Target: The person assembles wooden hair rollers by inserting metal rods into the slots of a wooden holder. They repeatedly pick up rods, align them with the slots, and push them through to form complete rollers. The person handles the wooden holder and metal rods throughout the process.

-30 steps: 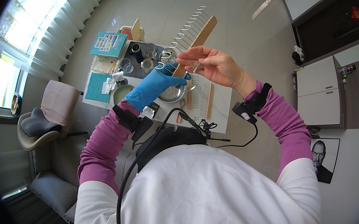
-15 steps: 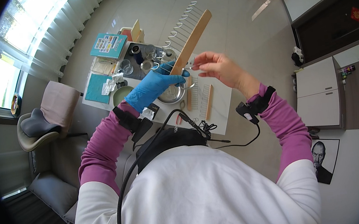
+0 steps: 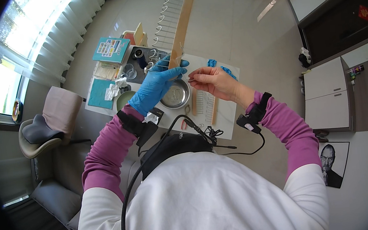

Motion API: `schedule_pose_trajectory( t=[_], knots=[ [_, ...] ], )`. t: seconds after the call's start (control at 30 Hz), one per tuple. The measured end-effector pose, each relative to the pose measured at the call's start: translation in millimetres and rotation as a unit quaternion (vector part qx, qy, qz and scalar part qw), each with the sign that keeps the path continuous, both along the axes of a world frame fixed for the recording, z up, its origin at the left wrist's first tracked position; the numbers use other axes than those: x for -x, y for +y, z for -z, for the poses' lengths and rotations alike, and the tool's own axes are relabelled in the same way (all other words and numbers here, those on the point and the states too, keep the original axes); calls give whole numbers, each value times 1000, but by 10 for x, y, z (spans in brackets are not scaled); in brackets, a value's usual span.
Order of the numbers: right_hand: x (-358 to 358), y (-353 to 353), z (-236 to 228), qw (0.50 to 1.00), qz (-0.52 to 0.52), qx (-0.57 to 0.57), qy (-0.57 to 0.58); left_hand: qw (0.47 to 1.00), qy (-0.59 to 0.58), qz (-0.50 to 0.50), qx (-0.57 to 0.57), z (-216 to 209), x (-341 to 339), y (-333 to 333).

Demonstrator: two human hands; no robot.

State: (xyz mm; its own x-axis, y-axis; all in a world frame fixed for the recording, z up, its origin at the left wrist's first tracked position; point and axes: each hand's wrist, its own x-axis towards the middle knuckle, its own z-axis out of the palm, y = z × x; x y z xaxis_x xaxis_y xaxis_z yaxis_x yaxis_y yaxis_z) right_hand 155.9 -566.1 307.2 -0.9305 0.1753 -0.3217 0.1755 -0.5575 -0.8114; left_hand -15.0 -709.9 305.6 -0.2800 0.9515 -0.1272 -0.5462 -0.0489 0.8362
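My left hand [image 3: 155, 85], in a blue glove, is wrapped round the lower end of a wooden hook rack [image 3: 182, 30]. The rack slants upward, and a row of curved metal wire hooks sticks out from its left side. Close to that lower end is my bare right hand [image 3: 218, 83], its thumb and fingertips pinched together. Whatever they hold is too small to make out. A round metal bowl [image 3: 187, 98] below the hands has thin wire pieces inside. Two more wooden strips with wire hooks lie on the table, one of them a hook strip [image 3: 214, 111] beside the right wrist.
Blue gloves [image 3: 229, 71] lie beyond my right hand. At the left of the white table [image 3: 225, 130] are a teal book [image 3: 111, 48], a teal mat [image 3: 99, 94], crumpled tissues [image 3: 111, 91], a green bowl [image 3: 124, 98] and a dark jar [image 3: 140, 58]. Black cables [image 3: 214, 133] coil near the front edge.
The rack has shifted left and stands steeper. My right hand has moved slightly left and down, its fingers going from spread to pinched.
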Motion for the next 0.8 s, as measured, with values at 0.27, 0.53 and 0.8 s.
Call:
schedule_pose_trajectory(
  t=[0.27,0.53,0.8],
  knots=[
    [-27,77,-89,998,22,-28,47,1000,16,-2,-3,-86,13,-52],
    [-198,369,-209,988,74,-123,50,996,-86,-20,-21,-11,259,-240],
    [-189,340,-295,974,31,-226,13,991,-130,6,-22,-2,310,-356]
  ],
)
